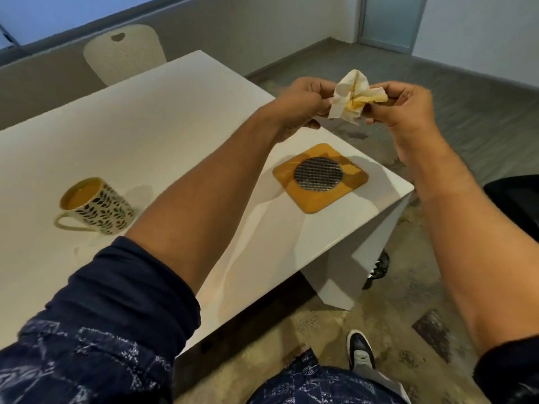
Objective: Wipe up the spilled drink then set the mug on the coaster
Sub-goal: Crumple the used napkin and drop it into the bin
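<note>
Both hands hold a crumpled white tissue (354, 96), stained yellow-brown, in the air beyond the table's right corner. My left hand (300, 104) pinches its left side and my right hand (405, 103) pinches its right side. A cream mug (97, 206) with a dark leaf pattern stands on the white table (163, 118) at the left, filled with a tan drink, its handle toward me. A faint wet smear lies on the table just in front of the mug. The square orange coaster (320, 177) with a round dark mesh centre lies near the table's right corner, below the hands.
A cream perforated chair (124, 55) stands behind the table's far side. A dark seat edge (516, 199) shows at the right. My shoe (360, 349) is on the mottled floor below the table's near edge. A door (390, 21) is at the far right.
</note>
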`<action>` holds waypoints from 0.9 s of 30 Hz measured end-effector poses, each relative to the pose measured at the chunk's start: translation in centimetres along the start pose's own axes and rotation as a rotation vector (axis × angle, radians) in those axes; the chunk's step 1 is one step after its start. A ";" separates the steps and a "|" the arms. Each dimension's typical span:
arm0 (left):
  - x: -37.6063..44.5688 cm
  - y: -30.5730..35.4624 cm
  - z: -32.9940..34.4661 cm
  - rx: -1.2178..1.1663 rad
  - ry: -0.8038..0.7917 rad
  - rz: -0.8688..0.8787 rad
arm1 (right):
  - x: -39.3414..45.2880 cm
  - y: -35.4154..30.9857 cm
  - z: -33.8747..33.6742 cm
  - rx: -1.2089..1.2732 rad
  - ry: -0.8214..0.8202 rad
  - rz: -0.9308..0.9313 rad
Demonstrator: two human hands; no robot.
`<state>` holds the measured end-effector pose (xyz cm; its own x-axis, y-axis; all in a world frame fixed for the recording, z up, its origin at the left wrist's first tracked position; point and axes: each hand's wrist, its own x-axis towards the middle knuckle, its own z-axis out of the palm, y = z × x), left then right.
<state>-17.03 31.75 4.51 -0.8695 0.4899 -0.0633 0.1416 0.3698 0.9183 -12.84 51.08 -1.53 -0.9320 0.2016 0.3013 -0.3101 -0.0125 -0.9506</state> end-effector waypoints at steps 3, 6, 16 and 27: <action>2.3 0.0 2.9 -0.019 -0.025 -0.018 | 0.2 1.0 -2.8 0.008 0.104 0.039; 4.5 -0.4 6.2 -0.010 0.003 -0.062 | 0.6 2.3 -5.2 0.010 0.204 0.114; 12.0 -2.4 17.1 -0.033 0.000 -0.452 | 1.2 9.2 -10.5 0.126 0.587 0.607; 15.4 -5.2 22.8 0.479 -0.408 -0.392 | -2.6 17.5 -13.7 0.361 0.493 1.055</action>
<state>-20.34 55.36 -10.20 -0.6671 0.4708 -0.5774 0.1288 0.8362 0.5331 -13.27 63.74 -20.01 -0.6108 0.2768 -0.7418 0.4490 -0.6506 -0.6125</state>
